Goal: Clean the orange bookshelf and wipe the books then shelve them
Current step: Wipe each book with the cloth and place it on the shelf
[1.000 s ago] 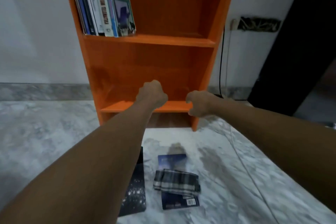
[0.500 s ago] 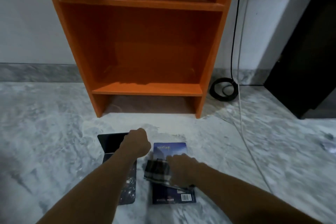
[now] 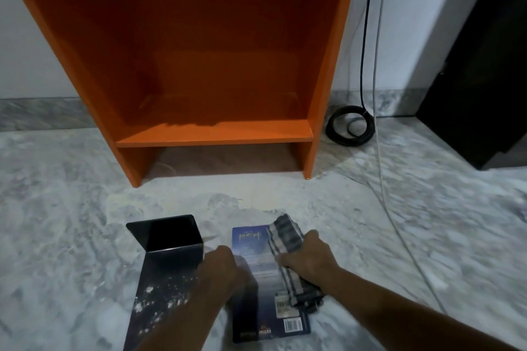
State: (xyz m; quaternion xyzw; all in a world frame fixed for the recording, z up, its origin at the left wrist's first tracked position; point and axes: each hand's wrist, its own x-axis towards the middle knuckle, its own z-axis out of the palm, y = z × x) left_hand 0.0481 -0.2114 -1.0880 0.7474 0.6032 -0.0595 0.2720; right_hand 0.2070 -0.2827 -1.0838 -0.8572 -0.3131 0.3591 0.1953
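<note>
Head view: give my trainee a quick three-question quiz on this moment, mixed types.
1. True or false: the right hand grips the checked cloth.
2. What lies under that cloth? A) blue book B) coiled black cable C) black bookend
3. Fill in: the bottom shelf of the orange bookshelf holds ___ books.

Key: 1 true; 2 A; 3 no.
</note>
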